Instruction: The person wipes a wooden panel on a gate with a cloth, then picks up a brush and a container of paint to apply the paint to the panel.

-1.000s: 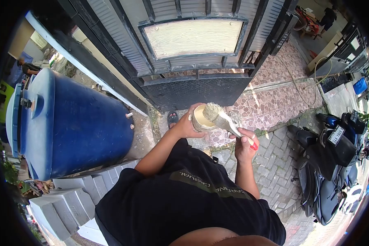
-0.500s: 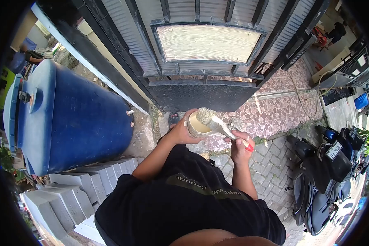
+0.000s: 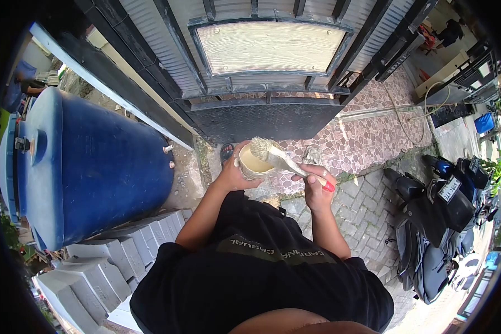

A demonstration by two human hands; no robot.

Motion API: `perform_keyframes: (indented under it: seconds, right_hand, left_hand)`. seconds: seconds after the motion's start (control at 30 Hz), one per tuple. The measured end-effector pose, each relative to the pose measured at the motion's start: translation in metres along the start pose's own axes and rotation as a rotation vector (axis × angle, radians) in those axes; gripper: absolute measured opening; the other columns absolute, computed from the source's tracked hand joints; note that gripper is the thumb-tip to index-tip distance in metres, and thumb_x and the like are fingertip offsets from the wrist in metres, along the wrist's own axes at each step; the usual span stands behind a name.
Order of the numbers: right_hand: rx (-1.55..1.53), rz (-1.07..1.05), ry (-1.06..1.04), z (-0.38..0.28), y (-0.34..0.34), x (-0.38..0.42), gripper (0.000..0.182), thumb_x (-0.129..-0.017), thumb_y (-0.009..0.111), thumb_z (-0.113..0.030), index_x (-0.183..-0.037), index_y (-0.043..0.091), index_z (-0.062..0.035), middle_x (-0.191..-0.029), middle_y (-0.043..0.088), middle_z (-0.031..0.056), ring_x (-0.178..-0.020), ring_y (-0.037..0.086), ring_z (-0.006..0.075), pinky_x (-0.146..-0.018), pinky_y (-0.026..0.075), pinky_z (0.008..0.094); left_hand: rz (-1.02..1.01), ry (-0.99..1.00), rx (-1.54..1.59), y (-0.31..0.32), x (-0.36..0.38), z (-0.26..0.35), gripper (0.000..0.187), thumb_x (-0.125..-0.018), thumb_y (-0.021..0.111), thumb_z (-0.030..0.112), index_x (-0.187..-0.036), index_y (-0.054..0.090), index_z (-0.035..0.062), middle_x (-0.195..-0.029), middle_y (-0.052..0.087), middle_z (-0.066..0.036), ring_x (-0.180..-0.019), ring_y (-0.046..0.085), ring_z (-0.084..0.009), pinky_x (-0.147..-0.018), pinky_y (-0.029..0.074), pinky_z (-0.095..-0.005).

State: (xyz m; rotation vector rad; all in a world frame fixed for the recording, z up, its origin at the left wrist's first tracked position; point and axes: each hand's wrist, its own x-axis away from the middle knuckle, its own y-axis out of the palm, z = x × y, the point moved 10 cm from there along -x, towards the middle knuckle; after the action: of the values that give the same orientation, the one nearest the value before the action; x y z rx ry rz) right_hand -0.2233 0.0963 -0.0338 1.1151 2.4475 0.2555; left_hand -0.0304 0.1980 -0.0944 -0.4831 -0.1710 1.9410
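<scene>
My left hand wraps round a small paint-smeared cup that holds cream-coloured paint. A paintbrush with a paint-crusted handle and a red end is gripped in my right hand. Its thick, pale-coated bristles lie over the cup's rim, pointing away to the left. Both hands are in front of my chest, the cup left of the brush handle. Beyond them stands a dark metal gate with a cream wood-grain panel framed in it.
A large blue water tank stands on the left, with grey blocks stacked beside it. Parked motorcycles occupy the right. Grey pavers and patterned tiles cover the ground. A hose lies at the right back.
The view has shifted a little, so the gate, cup and hands appear slightly further left and higher. Both hands keep their hold, and the bristles remain over the cup's rim.
</scene>
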Motion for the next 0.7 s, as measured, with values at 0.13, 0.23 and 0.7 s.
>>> perform_keyframes:
  seconds: [0.13, 0.23, 0.7]
  right_hand:
    - [-0.014, 0.003, -0.017, -0.002, 0.001, 0.002, 0.034, -0.093, 0.059, -0.023, -0.105, 0.062, 0.0078, -0.102, 0.065, 0.0217, -0.079, 0.067, 0.0254, -0.078, 0.052, 0.0359]
    - [-0.003, 0.029, 0.003, 0.006, 0.0, 0.005, 0.033, -0.093, 0.059, -0.022, -0.105, 0.061, 0.0086, -0.101, 0.064, 0.0217, -0.079, 0.066, 0.0263, -0.077, 0.051, 0.0361]
    - [-0.167, 0.109, 0.087, 0.029, 0.012, -0.011, 0.036, -0.088, 0.063, -0.025, -0.105, 0.058, 0.0065, -0.094, 0.063, 0.0165, -0.078, 0.065, 0.0239, -0.076, 0.053, 0.036]
  left_hand:
    - [-0.03, -0.036, 0.109, 0.003, -0.003, -0.004, 0.102, -0.057, 0.085, 0.016, -0.138, 0.025, 0.0002, -0.129, 0.046, -0.014, -0.122, 0.046, -0.0236, -0.103, 0.035, -0.0383]
    - [-0.052, -0.006, 0.034, 0.001, -0.008, 0.007, 0.101, -0.057, 0.084, 0.016, -0.138, 0.025, 0.0001, -0.13, 0.045, -0.014, -0.123, 0.045, -0.0233, -0.104, 0.035, -0.0385]
    - [0.0, -0.002, 0.096, -0.02, -0.011, -0.004, 0.104, -0.055, 0.086, 0.015, -0.138, 0.024, 0.0013, -0.13, 0.045, -0.014, -0.122, 0.046, -0.023, -0.103, 0.037, -0.0375]
